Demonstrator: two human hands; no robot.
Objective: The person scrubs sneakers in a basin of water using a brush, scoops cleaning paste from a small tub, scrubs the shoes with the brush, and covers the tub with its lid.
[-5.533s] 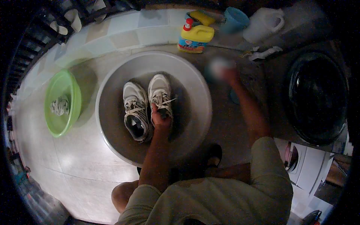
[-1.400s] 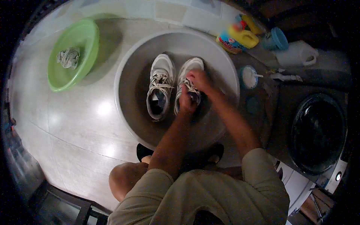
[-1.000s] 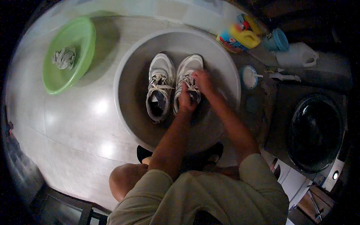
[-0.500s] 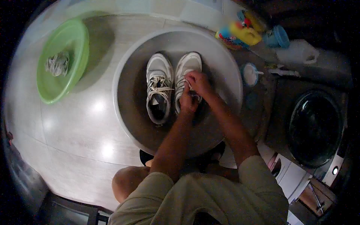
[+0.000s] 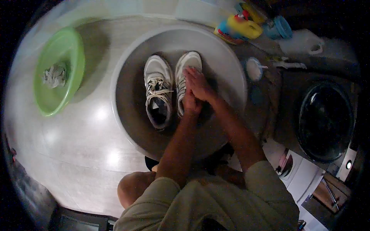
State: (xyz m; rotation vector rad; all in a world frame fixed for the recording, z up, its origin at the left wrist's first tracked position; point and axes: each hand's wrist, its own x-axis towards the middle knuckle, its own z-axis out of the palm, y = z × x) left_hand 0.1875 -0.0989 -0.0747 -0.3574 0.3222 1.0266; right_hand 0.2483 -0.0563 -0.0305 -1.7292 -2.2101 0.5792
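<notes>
White and pale grey, the handled shoe (image 5: 191, 59) lies sole-down inside the large grey basin (image 5: 227, 92), toe pointing away from us, with the second shoe (image 5: 156, 71) beside it in a matching position. Our left hand (image 5: 190, 102) is at the lacing and opening of the handled shoe; our right hand (image 5: 198, 84) lies over the laces from the other side, its fingers nearly straight and close together, meeting the left. We cannot tell whether either set of fingers pinches a lace, since the right hand covers the contact. Expected handling: light to moderate weight, soft upper, stiffer sole, not fragile; if wet, it may be slippery. Recommended hold: the heel collar or the midfoot sides. Count within the grey basin: two shoes. To our left on the floor (image 5: 84, 134): one green basin (image 5: 79, 69), containing one crumpled cloth (image 5: 55, 75). To our right: one small tub (image 5: 254, 69) with whitish contents and one large dark basin (image 5: 327, 121). Beyond, we count one yellow bottle (image 5: 241, 27) in front, one blue container (image 5: 283, 27) and one pale jug (image 5: 300, 42).
</notes>
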